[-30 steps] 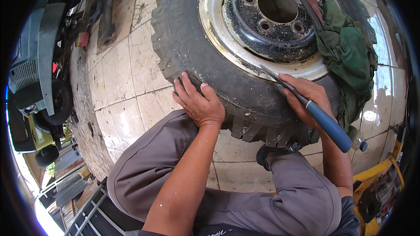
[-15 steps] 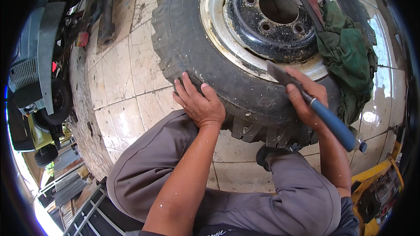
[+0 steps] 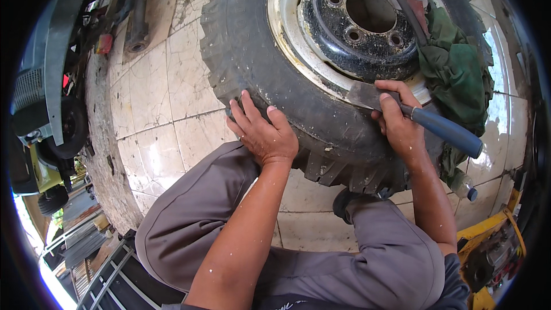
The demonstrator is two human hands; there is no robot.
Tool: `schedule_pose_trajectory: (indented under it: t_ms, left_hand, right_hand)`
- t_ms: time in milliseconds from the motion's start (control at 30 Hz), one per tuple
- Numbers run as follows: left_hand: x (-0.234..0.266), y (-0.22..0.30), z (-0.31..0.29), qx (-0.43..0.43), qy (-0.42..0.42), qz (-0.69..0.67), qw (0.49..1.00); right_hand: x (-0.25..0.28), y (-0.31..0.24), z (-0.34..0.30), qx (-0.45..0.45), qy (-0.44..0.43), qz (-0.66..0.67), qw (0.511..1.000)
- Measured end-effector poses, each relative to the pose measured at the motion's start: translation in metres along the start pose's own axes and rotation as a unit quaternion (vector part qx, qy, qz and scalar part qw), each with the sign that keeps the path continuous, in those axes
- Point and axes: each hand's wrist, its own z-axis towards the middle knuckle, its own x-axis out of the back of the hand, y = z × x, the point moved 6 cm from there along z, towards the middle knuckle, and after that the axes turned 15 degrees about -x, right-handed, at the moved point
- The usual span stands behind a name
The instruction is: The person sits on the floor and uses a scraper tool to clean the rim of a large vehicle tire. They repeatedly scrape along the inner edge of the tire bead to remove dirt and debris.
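While the left hand (image 3: 265,132) is kept spread flat on the tread of the tyre (image 3: 321,109), fingers pressed against the sidewall, the right hand (image 3: 399,123) is seen closed around a blue-handled scraper (image 3: 425,120). Compared with a second ago, the blade has been drawn lower along the bead and is now set at the seam between rubber and the white steel rim (image 3: 287,34), nearer the wrist; work along that seam is judged to be in progress. The wheel is laid flat on the tiled floor (image 3: 155,103), just beyond the knees in grey trousers (image 3: 229,218). A green rag (image 3: 459,74) is draped over the far side of the rim, touching the tyre, and a long bar (image 3: 402,6) is rested across the black hub (image 3: 367,23). A small plastic bottle (image 3: 464,185) lies beside the tyre at right. Dark machinery (image 3: 51,115) is parked at left, well apart.
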Motion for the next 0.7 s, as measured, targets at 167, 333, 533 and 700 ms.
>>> schedule_pose_trajectory:
  t_ms: [167,333,533,700]
  left_hand:
    - [-0.003,-0.005,-0.001,0.000,0.010,-0.005,1.000]
    - [-0.004,-0.001,0.002,-0.001,0.005,-0.013,1.000]
    - [0.000,-0.003,-0.001,-0.002,0.005,-0.006,1.000]
    - [0.001,0.005,0.002,-0.008,0.004,-0.001,1.000]
  right_hand:
    - [0.018,-0.001,-0.001,-0.047,0.027,-0.020,0.998]
    - [0.000,0.001,-0.002,-0.033,0.006,0.027,0.999]
    - [0.007,0.002,-0.002,-0.045,0.007,-0.011,0.999]
    - [-0.013,-0.003,-0.003,0.055,-0.008,-0.033,0.998]
